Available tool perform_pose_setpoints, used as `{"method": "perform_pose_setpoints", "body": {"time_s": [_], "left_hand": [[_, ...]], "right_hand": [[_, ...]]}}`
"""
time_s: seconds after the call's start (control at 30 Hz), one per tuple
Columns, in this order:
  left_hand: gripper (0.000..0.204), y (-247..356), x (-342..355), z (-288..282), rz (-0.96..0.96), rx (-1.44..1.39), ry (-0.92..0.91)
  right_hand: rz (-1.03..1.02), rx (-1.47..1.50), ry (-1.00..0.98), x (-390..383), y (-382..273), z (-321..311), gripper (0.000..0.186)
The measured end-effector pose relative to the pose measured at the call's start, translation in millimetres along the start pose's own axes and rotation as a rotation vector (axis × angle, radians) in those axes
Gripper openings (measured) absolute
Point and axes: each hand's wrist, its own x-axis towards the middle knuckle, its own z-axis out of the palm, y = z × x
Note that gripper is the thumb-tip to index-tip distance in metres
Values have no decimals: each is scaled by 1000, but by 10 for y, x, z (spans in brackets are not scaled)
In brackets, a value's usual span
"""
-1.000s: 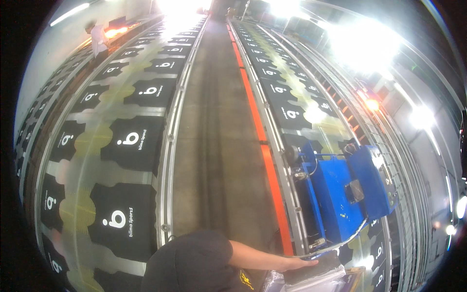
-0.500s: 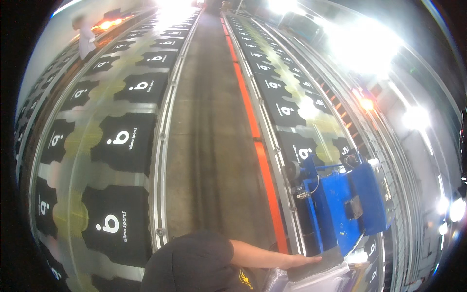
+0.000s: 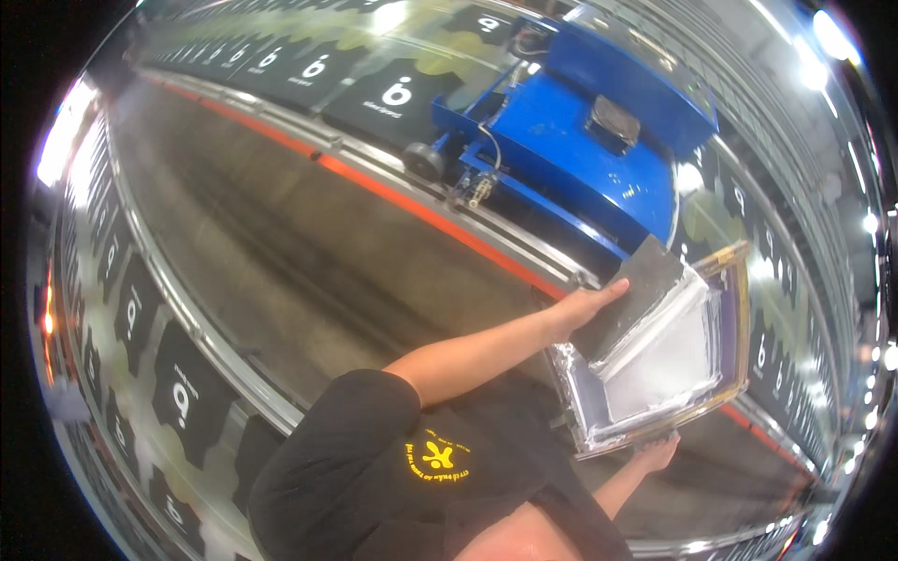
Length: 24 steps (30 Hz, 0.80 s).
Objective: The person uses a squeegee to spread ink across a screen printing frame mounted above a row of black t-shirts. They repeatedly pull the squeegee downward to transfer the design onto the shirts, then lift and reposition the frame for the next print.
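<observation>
Fingers of the left hand (image 3: 585, 310) lie close together over the near edge of a flat, dark-grey, matte rectangular board (image 3: 647, 273); this hand holds the board, and its underside grip is hidden. Fingers of the right hand (image 3: 658, 455) are bent against the lower rim of a shallow rectangular screen frame (image 3: 742, 318); cannot tell how firmly they close. Frame sits below the blue painted-metal machine (image 3: 561, 122), nearest its lower right corner; the board stands tilted over the frame's upper left part. Frame rim worn, yellowish-brown at right; inside, a smooth pale panel (image 3: 664, 374) edged by thick, uneven white smears. Machine: flat glossy faces, scuffed, with a grey block (image 3: 613, 124) on top. Left of the machine, black cloth panels (image 3: 355, 103) with curved cut-outs and rounded white emblems; below it, a narrow orange-red strip (image 3: 402, 202) and smooth brownish floor (image 3: 281, 252). Compared with 0.5 s ago: view has swung round, machine now upper centre rather than right edge; far more of the frame shows, and the right hand has come into view.
</observation>
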Motion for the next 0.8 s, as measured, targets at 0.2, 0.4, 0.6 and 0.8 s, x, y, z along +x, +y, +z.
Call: {"method": "perform_pose_setpoints", "body": {"time_s": [0.2,0.4,0.6,0.8], "left_hand": [[89,43,154,26,-81,46,65],[100,128,240,47,-121,106,-11],[97,125,141,86,-117,136,35],[93,331,45,-102,-68,127,59]], "right_hand": [[-76,99,125,-319,90,24,32],[-62,101,179,-329,149,49,32],[-31,108,164,-292,290,105,31],[-34,78,158,-472,81,291,34]]}}
